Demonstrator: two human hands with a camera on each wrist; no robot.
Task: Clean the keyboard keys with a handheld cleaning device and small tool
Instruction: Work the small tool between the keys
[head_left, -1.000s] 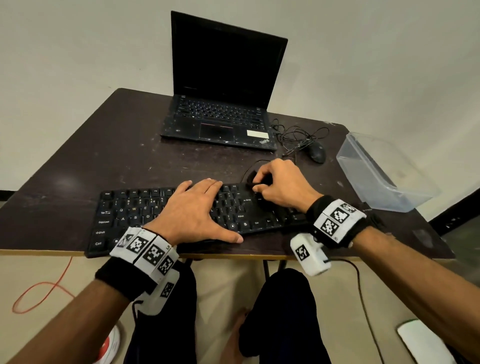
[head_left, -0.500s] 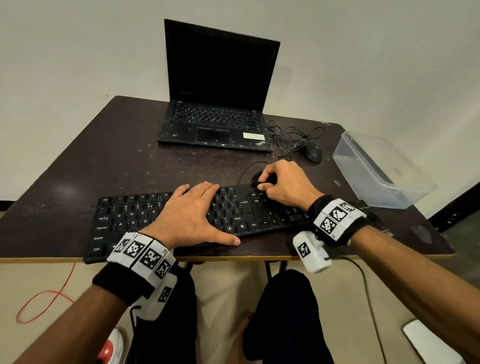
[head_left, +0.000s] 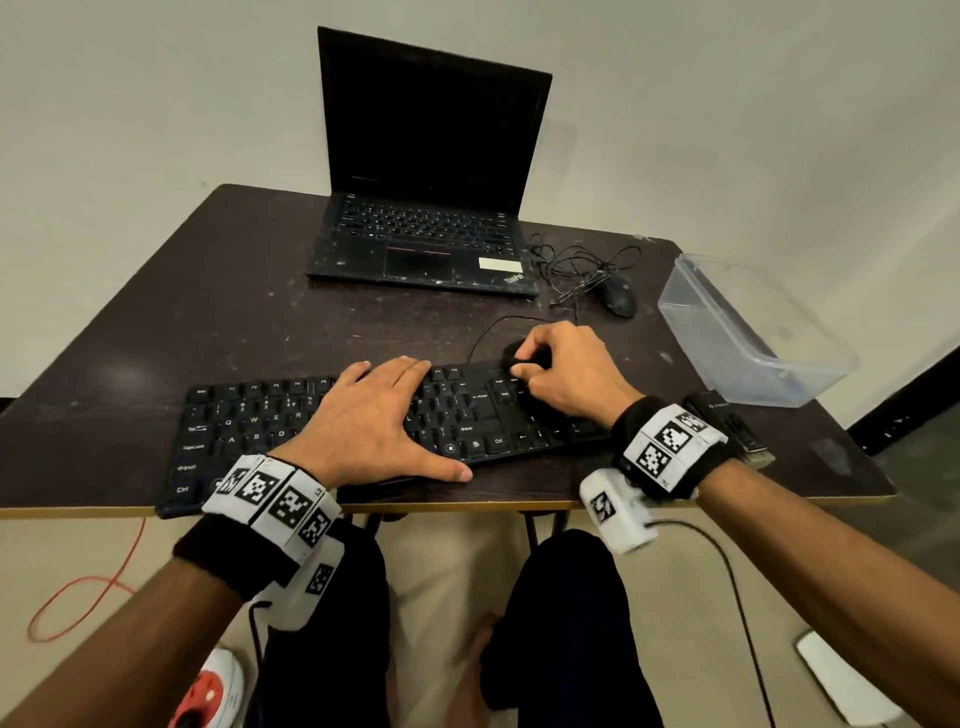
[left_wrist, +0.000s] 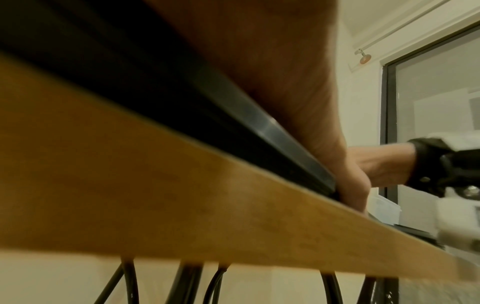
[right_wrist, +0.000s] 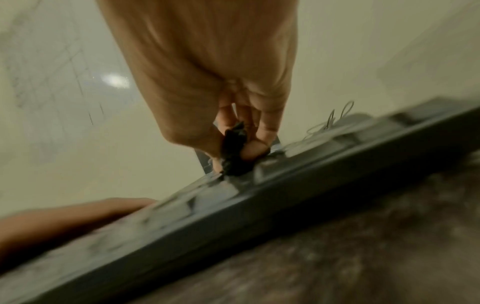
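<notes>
A black keyboard (head_left: 249, 426) lies along the table's near edge; its front edge (left_wrist: 259, 131) shows in the left wrist view. My left hand (head_left: 374, 415) lies flat on its middle keys, fingers straight and thumb along the front edge. My right hand (head_left: 561, 374) is curled over the keyboard's far right corner and pinches a small black cleaning piece (right_wrist: 233, 152), soft and crumpled, against the keys (right_wrist: 218, 195). From the head view that black piece (head_left: 514, 353) pokes out under the fingers. A small black brush-like tool (head_left: 737, 426) lies on the table beside my right wrist.
An open black laptop (head_left: 426, 249) stands at the back of the dark table (head_left: 208, 312). A black mouse (head_left: 621, 295) with tangled cable lies to its right. A clear plastic tub (head_left: 748, 332) sits at the right edge. An orange cable (head_left: 88, 597) lies on the floor.
My right hand has slid with the black piece from the keys right of the centre toward the keyboard's far right corner. The left hand has stayed flat on the keys.
</notes>
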